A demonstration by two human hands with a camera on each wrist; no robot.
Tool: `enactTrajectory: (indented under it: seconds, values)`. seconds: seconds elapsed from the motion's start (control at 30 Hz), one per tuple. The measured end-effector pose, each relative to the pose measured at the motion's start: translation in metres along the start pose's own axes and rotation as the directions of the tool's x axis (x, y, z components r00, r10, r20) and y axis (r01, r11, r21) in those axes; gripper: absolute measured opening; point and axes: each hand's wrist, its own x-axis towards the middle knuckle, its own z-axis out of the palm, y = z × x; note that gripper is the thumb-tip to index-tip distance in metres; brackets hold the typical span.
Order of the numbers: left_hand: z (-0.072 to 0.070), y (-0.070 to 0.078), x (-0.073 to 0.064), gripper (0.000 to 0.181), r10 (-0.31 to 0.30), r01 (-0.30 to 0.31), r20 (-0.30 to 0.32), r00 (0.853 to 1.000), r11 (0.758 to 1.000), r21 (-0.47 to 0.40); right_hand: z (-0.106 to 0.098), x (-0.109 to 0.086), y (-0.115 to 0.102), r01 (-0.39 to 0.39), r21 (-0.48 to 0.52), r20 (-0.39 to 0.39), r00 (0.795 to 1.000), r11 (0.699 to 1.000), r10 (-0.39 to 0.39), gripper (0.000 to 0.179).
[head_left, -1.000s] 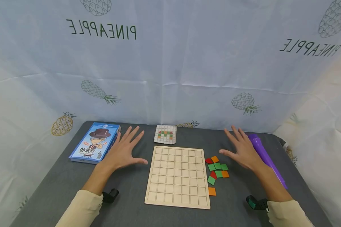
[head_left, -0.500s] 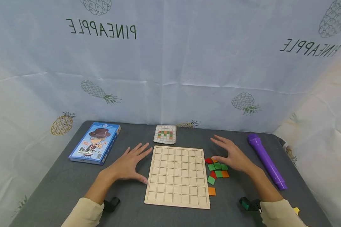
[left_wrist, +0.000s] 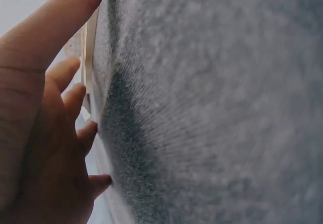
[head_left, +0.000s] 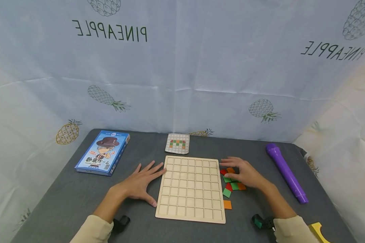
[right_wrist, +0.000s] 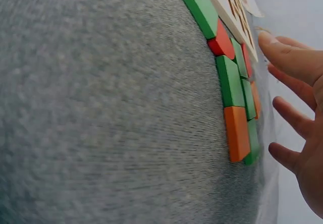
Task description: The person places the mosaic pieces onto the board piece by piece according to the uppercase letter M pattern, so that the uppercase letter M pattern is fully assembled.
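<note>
A square wooden grid board (head_left: 191, 189) lies in the middle of the grey table. My left hand (head_left: 139, 184) is at its left edge with the fingers spread and holds nothing; the thumb and index tips are near the rim. On the other side my right hand (head_left: 246, 172) hovers above a cluster of small tiles, fingers loosely extended and gripping nothing. The cluster has green tiles (right_wrist: 230, 81), orange tiles (right_wrist: 236, 133) and red tiles (right_wrist: 221, 41). One orange tile (head_left: 227, 204) lies apart, nearer the front. The right hand hides some tiles in the head view.
Behind the board lies a small card (head_left: 177, 143) with a coloured grid pattern. A blue game box (head_left: 102, 153) is at the back left. A purple tube-like stick (head_left: 287, 172) lies at the right, and a yellow object (head_left: 317, 232) shows beside the right sleeve. A pineapple-print curtain hangs behind.
Both hands have come inward and lower: the left from beside the box to the board's left edge, the right from near the purple stick to over the tiles.
</note>
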Motion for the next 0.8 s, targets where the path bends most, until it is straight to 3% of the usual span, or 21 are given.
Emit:
enactTrajectory:
  seconds: [0.5,0.8]
  values:
    - [-0.0014,0.0043,0.0031,0.121,0.018,-0.019,0.011,1.000,0.999,0.048,0.0054,-0.0025,0.0047,-0.025,0.035,0.047,0.999,0.999,0.023,0.035]
    - [-0.0023,0.0065,0.0019,0.121,0.029,-0.029,0.021,0.999,1.000,0.007,0.0066,-0.0027,0.0041,-0.025,0.008,0.034,0.999,1.000,0.024,0.031]
